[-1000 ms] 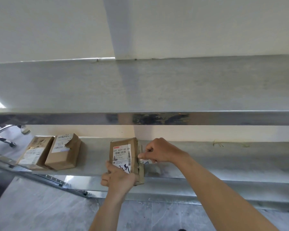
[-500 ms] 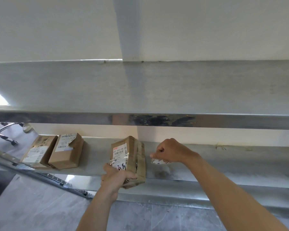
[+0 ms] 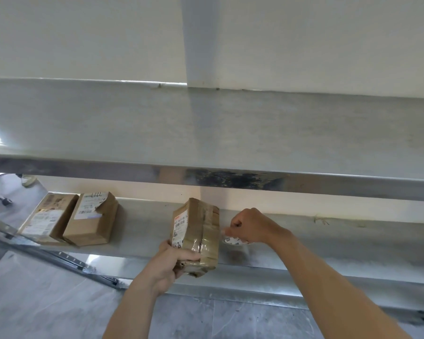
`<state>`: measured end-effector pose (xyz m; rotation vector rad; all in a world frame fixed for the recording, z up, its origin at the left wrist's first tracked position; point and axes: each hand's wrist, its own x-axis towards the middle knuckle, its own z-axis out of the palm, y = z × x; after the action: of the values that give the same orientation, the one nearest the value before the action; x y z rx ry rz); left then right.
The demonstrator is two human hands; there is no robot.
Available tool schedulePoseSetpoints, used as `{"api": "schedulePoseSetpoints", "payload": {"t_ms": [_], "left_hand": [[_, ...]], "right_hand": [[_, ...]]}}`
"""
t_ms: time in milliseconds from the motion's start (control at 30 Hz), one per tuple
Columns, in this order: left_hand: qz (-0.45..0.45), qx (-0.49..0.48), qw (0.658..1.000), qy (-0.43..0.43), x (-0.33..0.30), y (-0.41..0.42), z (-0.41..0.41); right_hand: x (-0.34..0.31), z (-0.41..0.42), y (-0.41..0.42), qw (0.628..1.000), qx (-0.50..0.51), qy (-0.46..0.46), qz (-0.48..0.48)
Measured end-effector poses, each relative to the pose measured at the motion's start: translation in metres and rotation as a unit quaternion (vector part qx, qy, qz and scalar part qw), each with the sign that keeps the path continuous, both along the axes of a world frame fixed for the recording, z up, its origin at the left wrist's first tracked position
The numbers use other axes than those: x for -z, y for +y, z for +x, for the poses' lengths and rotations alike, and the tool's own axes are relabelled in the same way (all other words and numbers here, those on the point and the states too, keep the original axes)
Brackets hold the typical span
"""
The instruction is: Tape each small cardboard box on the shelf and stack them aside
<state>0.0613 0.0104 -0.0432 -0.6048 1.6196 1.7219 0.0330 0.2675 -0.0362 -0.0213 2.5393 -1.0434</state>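
Cardboard, brown and creased: the small box [image 3: 196,234] stands on end at the front lip of the lower steel shelf [image 3: 304,243], shiny clear tape wrapped over its narrow face, a white barcode label on the side turned left. My left hand [image 3: 173,261] grips it from below, thumb across the taped front near the bottom, fingers curled round the labelled side. Its bottom corner hangs out past the shelf edge.

My right hand [image 3: 249,226] is just right of the box, not touching it, knuckles up, fingers curled tight. Thumb and forefinger pinch something small at the tips; too small to name. Beneath that hand sits a tape roll [image 3: 233,241], flat on the shelf, mostly hidden by the fist.

Well to the left on the same shelf, two more boxes lie side by side, touching: a left box [image 3: 48,217] and a right box [image 3: 93,218], the latter with a torn white label on top.

Upper shelf [image 3: 206,128] above, bare brushed metal, white wall behind.
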Motion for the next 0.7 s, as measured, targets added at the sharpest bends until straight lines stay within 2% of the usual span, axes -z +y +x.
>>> {"api": "schedulePoseSetpoints", "payload": {"t_ms": [233,300,433,567,633,700], "left_hand": [[0.051,0.062,0.997,-0.008,-0.005,-0.027,-0.002],[0.032,0.095,0.995,0.009,-0.013,-0.031,-0.001],[-0.134,0.153,0.971,0.127,-0.029,-0.043,-0.005],[-0.206,0.218,0.926,0.228,-0.045,-0.035,-0.012],[-0.278,0.27,0.89,0.24,-0.054,-0.017,-0.014],[-0.335,0.262,0.882,0.203,-0.049,0.002,-0.013]], "right_hand": [[-0.001,-0.011,-0.021,1.0,-0.017,-0.005,0.003],[-0.003,-0.011,-0.025,1.0,-0.023,-0.003,0.005],[-0.003,-0.012,-0.032,0.999,-0.032,0.004,0.007],[0.0,-0.014,-0.043,0.999,-0.031,0.002,0.01],[-0.002,-0.014,-0.049,1.0,-0.029,0.005,0.007],[-0.005,-0.013,-0.053,1.0,-0.027,0.009,0.005]]}}
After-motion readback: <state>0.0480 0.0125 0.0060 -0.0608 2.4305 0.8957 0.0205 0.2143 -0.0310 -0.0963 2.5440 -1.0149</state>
